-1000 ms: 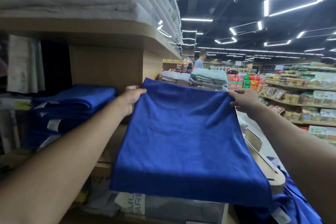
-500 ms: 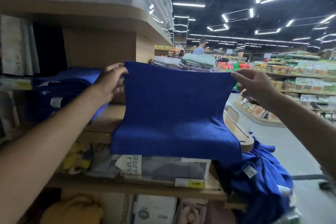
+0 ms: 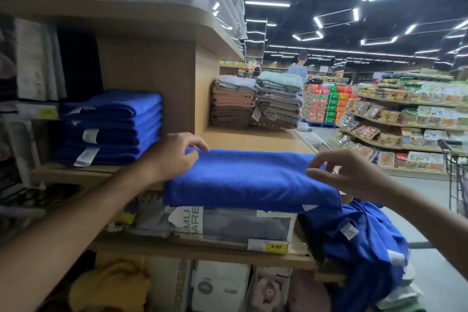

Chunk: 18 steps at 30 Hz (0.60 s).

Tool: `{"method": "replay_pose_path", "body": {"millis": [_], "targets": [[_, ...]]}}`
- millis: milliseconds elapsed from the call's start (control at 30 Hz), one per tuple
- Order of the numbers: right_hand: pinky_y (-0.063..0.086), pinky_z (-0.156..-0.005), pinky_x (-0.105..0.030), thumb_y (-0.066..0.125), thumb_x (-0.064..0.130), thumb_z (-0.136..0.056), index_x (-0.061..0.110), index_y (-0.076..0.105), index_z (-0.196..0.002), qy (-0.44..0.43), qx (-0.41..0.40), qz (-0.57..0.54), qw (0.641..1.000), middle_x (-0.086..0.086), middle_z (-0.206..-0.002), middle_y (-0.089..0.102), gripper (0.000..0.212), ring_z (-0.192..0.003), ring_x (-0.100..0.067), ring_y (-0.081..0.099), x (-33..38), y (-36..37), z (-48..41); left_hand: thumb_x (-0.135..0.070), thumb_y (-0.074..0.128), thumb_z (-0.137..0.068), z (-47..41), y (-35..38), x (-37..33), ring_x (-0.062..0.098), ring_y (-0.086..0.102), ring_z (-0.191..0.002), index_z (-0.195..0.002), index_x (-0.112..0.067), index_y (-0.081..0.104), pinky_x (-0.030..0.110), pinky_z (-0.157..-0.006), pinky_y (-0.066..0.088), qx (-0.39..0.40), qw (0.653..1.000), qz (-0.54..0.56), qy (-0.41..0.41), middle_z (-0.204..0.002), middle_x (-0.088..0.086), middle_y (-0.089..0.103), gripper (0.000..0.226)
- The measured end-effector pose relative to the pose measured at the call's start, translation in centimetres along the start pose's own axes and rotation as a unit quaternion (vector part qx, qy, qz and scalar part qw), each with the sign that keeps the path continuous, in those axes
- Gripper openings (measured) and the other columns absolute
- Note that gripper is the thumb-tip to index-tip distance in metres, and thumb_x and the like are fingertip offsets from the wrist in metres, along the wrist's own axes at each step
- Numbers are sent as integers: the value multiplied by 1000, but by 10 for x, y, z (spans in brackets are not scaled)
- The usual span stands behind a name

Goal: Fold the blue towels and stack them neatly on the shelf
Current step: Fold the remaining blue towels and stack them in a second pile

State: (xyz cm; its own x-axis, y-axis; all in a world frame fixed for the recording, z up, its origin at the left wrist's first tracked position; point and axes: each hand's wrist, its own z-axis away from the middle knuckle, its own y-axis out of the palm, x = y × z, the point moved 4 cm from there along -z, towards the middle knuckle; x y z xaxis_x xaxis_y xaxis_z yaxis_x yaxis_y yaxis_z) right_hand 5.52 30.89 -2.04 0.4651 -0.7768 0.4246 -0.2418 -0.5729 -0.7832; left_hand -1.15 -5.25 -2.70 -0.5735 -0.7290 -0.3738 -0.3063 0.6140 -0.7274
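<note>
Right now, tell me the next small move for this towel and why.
The folded blue towel lies flat at the shelf edge, with the left hand and right hand at its far corners. The blue stack sits to its left. Probably lift it onto that stack.

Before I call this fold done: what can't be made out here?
Head view:
Left hand: whether it pinches the folded blue towel; its own back covers the corner.
Towel's layer count: hidden under the top layer.
Unfolded blue towel heap: number unclear, bunched together.
</note>
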Motion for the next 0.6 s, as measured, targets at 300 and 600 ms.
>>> {"method": "replay_pose_path", "body": {"millis": [300,600], "targets": [[28,-115,-41,28,73,-96,24,44,-145,135,172,175,960,0,-159,38,71,-144,-21,35,-14,69,-50,-58,18,-101,-5,67,5,10,10,-154,-158,-27,23,39,-125,12,238,948,-185,-97,-167,-11,15,65],[10,-126,-40,27,80,-93,23,19,-162,175,197,203,943,4,-170,16,90,-156,-17,14,-52,82,-105,-54,18,-105,-60,86,34,15,3,-155,-161,-24,9,41,-126,2,290,930,-184,-127,-169,-7,3,64]]}}
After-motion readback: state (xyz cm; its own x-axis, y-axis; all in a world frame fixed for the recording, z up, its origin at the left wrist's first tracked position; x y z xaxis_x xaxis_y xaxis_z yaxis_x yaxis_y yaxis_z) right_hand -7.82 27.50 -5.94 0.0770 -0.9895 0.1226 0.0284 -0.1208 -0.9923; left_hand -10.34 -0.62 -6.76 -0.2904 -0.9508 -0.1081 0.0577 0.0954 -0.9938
